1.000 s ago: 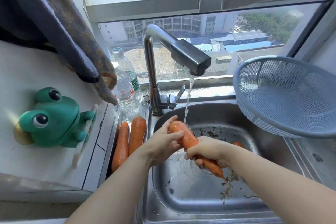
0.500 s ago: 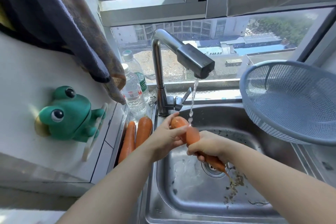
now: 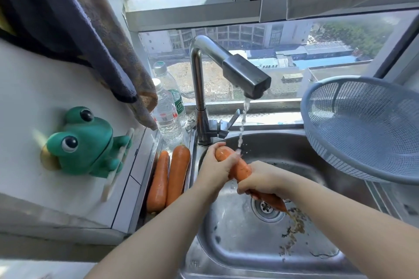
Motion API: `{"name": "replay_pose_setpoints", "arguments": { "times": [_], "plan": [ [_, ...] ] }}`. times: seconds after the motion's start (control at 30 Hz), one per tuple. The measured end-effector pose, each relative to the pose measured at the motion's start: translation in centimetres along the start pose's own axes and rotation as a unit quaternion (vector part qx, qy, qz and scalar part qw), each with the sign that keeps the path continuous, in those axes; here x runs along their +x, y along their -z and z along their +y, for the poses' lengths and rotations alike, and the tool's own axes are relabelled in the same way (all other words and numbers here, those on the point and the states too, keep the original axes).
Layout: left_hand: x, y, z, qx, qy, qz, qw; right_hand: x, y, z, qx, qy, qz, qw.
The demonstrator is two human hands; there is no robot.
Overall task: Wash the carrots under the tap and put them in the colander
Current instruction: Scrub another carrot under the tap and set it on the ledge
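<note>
- The left hand (image 3: 214, 171) curls its fingers (image 3: 227, 162) round the thick end of a wet orange carrot (image 3: 243, 169)
- The right hand (image 3: 263, 179) grips the same carrot lower down, towards its thin tip
- The carrot slants over the stainless steel sink (image 3: 226, 244); a thin stream of water (image 3: 243, 120) from the steel tap (image 3: 247, 75) strikes it just above the left fingers
- Two more long orange carrots (image 3: 169, 176) lie side by side just left of the left fingers
- The blue-grey plastic mesh colander (image 3: 362, 129) sits up and to the right of the right fingers
</note>
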State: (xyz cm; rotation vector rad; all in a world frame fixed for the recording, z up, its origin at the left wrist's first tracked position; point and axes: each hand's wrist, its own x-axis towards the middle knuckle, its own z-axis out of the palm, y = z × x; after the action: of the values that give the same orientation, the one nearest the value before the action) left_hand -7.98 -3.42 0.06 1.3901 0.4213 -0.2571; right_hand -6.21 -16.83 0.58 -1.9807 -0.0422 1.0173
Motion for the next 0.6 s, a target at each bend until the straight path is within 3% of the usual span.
{"name": "replay_pose_setpoints", "arguments": {
  "times": [0.1,0.23,0.4,0.6],
  "plan": [
    [0.1,-0.3,0.1,0.013,0.022,-0.011,1.000,-0.2,0.0,0.0,0.001,-0.010,-0.005,1.000],
    [0.1,1.6,0.7,-0.129,0.096,-0.124,0.979,-0.5,0.5,0.0,0.008,-0.024,-0.015,1.000],
    [-0.2,0.3,0.2,-0.065,0.061,-0.050,0.995,-0.4,-0.1,-0.2,-0.020,-0.015,0.007,1.000],
    [-0.1,1.8,0.3,-0.086,0.084,-0.116,0.986,-0.4,0.1,-0.1,-0.016,-0.019,0.005,1.000]
  ]
}}
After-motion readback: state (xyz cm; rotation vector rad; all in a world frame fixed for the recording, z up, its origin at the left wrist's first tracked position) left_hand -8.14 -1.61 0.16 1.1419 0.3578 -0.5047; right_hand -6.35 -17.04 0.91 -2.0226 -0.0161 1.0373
